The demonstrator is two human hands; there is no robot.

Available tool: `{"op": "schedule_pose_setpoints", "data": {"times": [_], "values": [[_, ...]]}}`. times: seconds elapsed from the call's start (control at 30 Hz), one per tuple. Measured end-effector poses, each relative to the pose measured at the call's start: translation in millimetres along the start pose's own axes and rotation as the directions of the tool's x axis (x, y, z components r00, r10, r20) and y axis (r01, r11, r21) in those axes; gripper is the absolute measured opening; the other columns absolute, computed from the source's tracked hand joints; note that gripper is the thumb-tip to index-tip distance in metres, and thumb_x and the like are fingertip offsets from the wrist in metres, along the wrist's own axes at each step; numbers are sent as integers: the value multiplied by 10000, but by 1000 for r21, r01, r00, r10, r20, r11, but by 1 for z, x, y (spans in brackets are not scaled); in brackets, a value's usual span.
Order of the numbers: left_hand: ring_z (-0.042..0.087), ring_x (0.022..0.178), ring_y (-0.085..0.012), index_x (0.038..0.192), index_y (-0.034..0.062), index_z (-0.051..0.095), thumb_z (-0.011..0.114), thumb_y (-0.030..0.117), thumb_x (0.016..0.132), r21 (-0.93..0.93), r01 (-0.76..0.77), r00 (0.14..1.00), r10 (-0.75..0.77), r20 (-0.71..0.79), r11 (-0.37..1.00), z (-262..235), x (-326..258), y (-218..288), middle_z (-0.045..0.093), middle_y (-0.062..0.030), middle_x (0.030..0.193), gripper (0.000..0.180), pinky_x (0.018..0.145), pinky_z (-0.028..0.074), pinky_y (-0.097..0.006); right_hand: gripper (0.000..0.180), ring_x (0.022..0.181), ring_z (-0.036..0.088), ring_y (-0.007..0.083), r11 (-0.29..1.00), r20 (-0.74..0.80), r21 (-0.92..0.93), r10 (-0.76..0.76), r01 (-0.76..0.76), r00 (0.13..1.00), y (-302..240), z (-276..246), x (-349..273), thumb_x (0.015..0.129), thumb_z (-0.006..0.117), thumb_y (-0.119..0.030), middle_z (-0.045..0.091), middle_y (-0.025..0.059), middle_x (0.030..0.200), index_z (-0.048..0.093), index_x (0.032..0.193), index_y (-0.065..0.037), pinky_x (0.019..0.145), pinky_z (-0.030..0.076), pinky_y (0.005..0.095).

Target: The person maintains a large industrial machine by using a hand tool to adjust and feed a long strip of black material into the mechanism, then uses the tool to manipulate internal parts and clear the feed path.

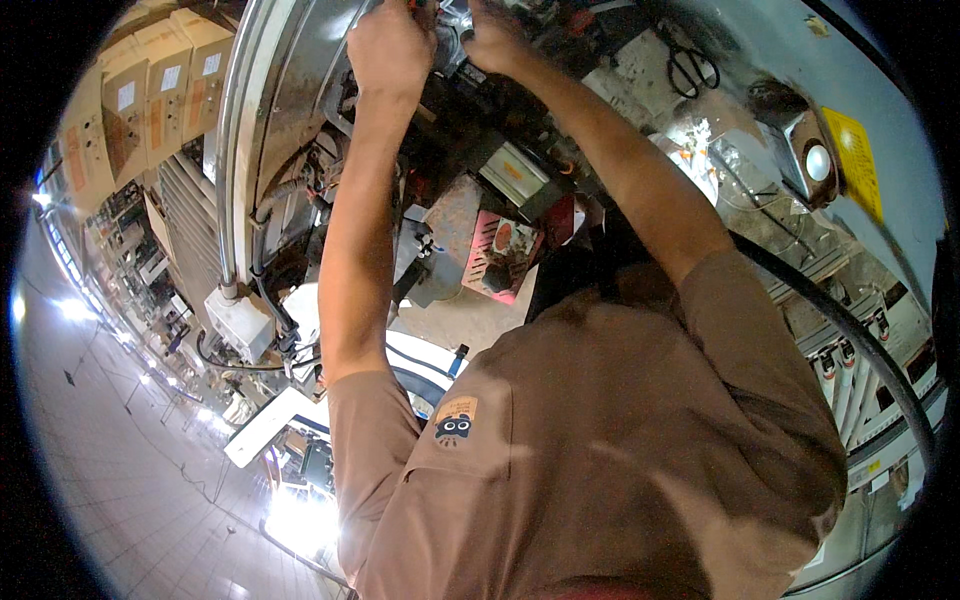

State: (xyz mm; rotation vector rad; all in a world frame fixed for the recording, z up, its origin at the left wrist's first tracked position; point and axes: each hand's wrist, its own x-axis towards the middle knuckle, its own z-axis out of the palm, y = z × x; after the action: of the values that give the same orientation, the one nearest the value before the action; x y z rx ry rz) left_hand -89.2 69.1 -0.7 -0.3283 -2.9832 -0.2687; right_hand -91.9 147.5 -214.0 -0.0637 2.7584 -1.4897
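Both arms reach to the top edge of the head view, where the picture cuts off part of each hand. My left hand (388,50) is closed, and a small orange-red piece shows by its fingers. What it grips is too hidden to name. Close by on the right, my right hand (494,42) has bent fingers against a shiny metal part (450,38) between the two hands. Whether those fingers hold the part or only touch it cannot be made out. Dark machinery lies just below the hands.
A metal-edged machine frame (245,150) rises on the left, with cables and a white box (240,325). Below the hands sit a pink slotted tray (490,285) and a silver block (513,172). Black scissors (690,70), a lamp (815,165) and a thick black hose (850,325) are right.
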Motion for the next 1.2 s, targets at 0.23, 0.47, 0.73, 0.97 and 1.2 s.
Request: {"op": "schedule_pose_setpoints", "data": {"times": [0.23, 0.47, 0.73, 0.97, 1.2], "values": [[668, 757, -479, 1105, 54, 557, 646, 174, 946, 17, 7, 1000, -7, -8, 1000, 12, -4, -2, 696, -235, 794, 218, 654, 506, -588, 858, 1492, 319, 471, 999, -91, 1, -47, 47, 995, 3, -1, -4, 835, 618, -58, 354, 301, 1601, 254, 1607, 33, 1233, 286, 503], [663, 745, -481, 1079, 50, 554, 650, 181, 955, 47, -5, 996, 9, -87, 999, 20, -6, 1, 699, -230, 798, 204, 647, 491, -598, 782, 1379, 463, 465, 984, -177, 43, -164, 175, 970, 2, -22, -16, 843, 672, -111, 487, 312, 1493, 374, 1549, 45, 1137, 404, 531], [661, 747, -483, 1050, 33, 549, 687, 165, 942, 42, 36, 997, -33, -62, 998, 14, -6, 3, 684, -249, 787, 219, 645, 498, -583, 616, 1194, 625, 403, 981, -132, 35, -186, 192, 974, -11, -52, -50, 884, 666, -43, 622, 226, 1359, 527, 1482, -99, 1026, 506, 515], [662, 757, -482, 1031, 35, 544, 693, 180, 937, -58, -26, 997, 22, -67, 998, 9, -2, 7, 682, -251, 788, 228, 649, 502, -571, 665, 1367, 478, 446, 981, -317, -188, -95, 36, 944, -21, -22, -10, 891, 633, -79, 500, 326, 1466, 426, 1503, 78, 1136, 402, 526], [660, 723, -471, 1018, 40, 559, 690, 157, 935, 31, 76, 996, -75, -41, 997, 8, -12, -19, 663, -242, 745, 194, 623, 513, -547, 716, 1130, 656, 417, 967, 235, 253, -45, -17, 971, -23, -27, -39, 912, 640, -34, 630, 274, 1319, 386, 1578, -100, 975, 529, 498]]}}
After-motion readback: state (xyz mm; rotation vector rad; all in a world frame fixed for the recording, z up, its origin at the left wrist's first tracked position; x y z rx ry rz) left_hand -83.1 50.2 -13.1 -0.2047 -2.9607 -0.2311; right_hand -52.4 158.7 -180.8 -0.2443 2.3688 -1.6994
